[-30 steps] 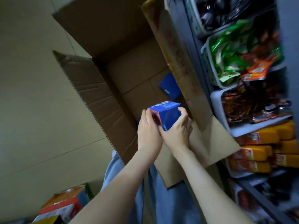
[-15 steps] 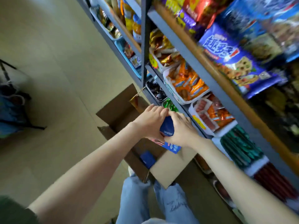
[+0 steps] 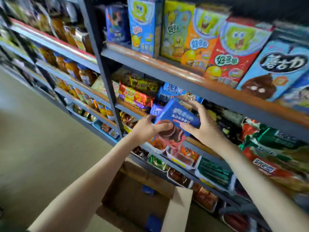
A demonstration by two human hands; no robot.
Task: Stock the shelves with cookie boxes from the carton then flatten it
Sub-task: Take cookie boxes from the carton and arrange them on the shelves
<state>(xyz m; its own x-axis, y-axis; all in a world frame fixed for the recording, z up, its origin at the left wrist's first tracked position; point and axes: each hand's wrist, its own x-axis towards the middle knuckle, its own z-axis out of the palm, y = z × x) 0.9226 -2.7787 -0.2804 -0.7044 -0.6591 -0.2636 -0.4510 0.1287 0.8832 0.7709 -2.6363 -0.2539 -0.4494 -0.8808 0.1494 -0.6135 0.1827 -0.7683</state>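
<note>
I hold the cookie box [image 3: 177, 115] up in front of the middle shelf [image 3: 215, 96], where half a second ago it hung low over the carton [image 3: 132, 196], and a second ago it sat just above the carton's floor. My left hand [image 3: 148, 128] curls round its lower left end, thumb across the printed face. My right hand [image 3: 201, 125] grips the right end with fingers spread along the far side. The box is tilted, face toward me, just before the blue snack bags [image 3: 173, 93]. I cannot tell whether it touches them. The carton now lies open well below my forearms, two more blue boxes [image 3: 153, 221] inside. Tall cartoon boxes [image 3: 234, 47] stand on the shelf above.
</note>
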